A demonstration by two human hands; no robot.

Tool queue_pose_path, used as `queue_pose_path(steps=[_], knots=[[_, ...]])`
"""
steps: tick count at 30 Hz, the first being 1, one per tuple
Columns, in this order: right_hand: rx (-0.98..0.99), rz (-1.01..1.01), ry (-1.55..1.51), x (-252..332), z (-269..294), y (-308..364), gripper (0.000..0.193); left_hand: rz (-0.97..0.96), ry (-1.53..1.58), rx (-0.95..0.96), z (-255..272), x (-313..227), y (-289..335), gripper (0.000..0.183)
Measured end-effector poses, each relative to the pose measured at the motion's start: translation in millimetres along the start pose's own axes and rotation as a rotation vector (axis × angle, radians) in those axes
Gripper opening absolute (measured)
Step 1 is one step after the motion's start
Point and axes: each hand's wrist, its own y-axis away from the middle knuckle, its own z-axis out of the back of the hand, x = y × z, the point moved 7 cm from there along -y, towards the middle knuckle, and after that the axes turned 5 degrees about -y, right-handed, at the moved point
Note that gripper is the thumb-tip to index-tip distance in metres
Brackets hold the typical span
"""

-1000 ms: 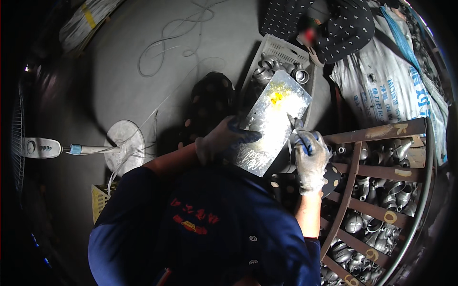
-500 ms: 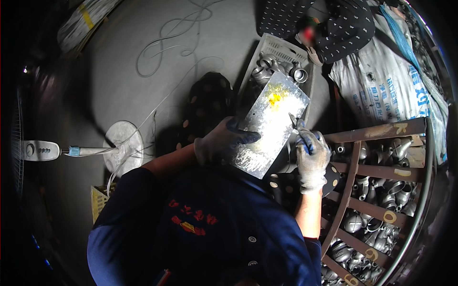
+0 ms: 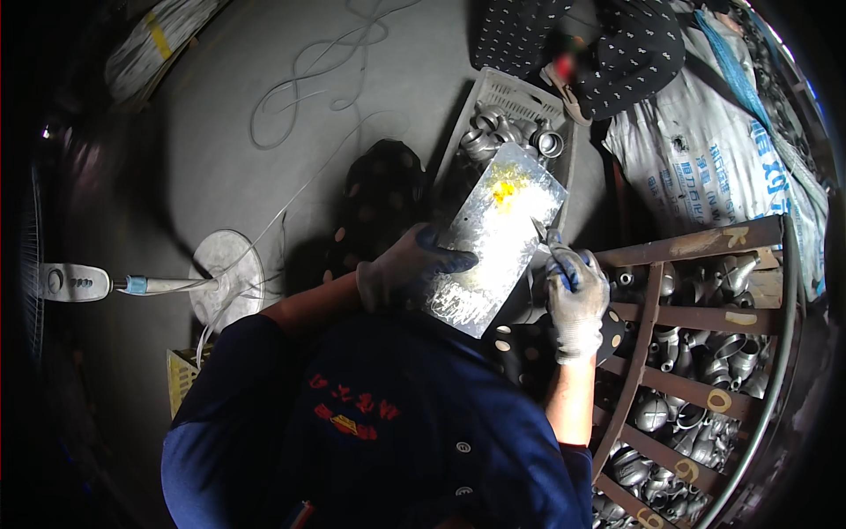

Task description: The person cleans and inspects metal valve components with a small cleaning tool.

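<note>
A flat rectangular metal plate [image 3: 480, 269] lies tilted across my lap, its surface scratched and brightly lit. Near its far end sits a smear of yellow paste [image 3: 503, 192]. My left hand [image 3: 397, 267], in a whitish glove with blue-coated fingers, is closed on the plate's left edge, the thumb lying over the top. At the right edge, my gloved right hand [image 3: 578, 295] pinches a small pointed metal blade [image 3: 540, 229]. Its tip is at the plate's surface; whether it touches cannot be told. The fingers hide the blade's handle.
Beyond the plate, a plastic crate [image 3: 460, 123] holds several metal pipe fittings [image 3: 493, 130]. A rusty barred bin [image 3: 701, 388] with more fittings stands right. Another person in dotted clothing [image 3: 639, 57] sits by white sacks [image 3: 705, 167]. Left are a fan [image 3: 75, 282] and loose cable [image 3: 264, 132].
The plate and my right hand with the blade sit very slightly lower in view. Both hands keep their grips, and the yellow smear looks much the same.
</note>
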Motion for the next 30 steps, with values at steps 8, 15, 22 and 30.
queue_pose_path(steps=[8,15,22,30], knots=[[0.006,0.029,0.036,-2,0,1,0.021,-0.013,-0.053,-0.015,3,5,0,0.028],[0.04,0.039,0.03,-8,1,6,0.022,0.093,-0.058,-0.028,1,3,3,0.027],[0.074,0.001,0.048,-12,-1,5,0.024,0.051,-0.019,-0.016,2,11,-3,0.026],[0.076,0.0,-0.01,-17,-7,6,0.021,0.035,0.024,-0.013,4,12,-4,0.024]])
